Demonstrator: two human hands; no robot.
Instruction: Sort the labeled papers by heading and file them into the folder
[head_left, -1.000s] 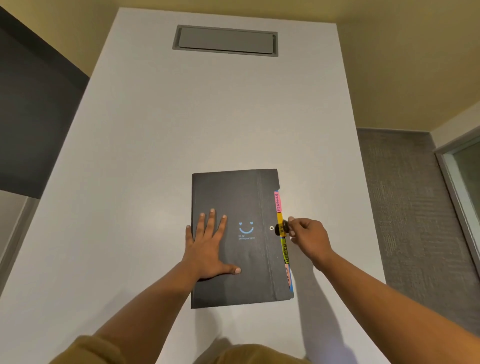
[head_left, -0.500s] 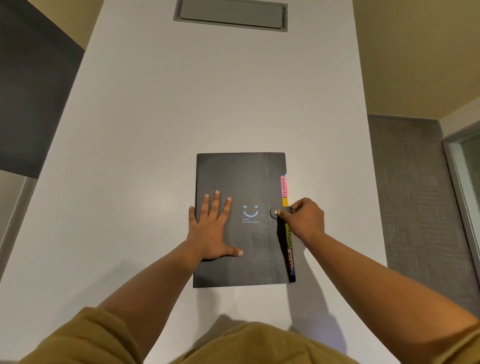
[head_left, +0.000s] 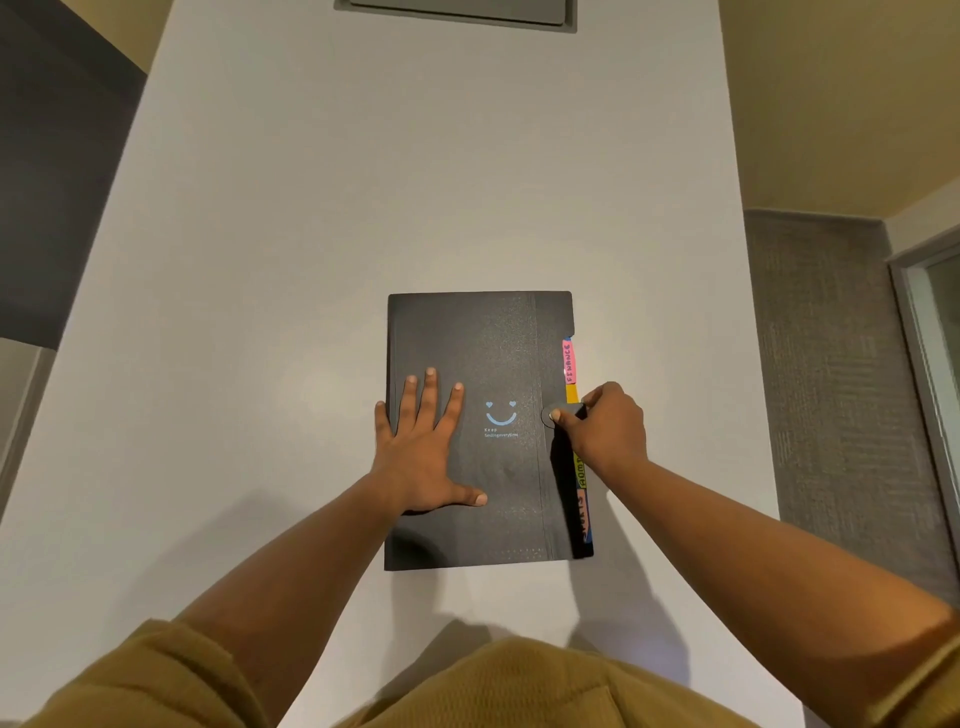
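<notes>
Where the folder lies: lower centre of the frame, flat and closed on the white table, with coloured index tabs poking out along its right edge.
Left hand: palm down on the cover's left half, fingers straight and spread, thumb pointing right, forearm reaching up from the lower left.
Right hand: at the folder's right edge, fingers curled, pinching the black closure tab against the cover.
Sleeves: mustard, at the bottom corners.
</notes>
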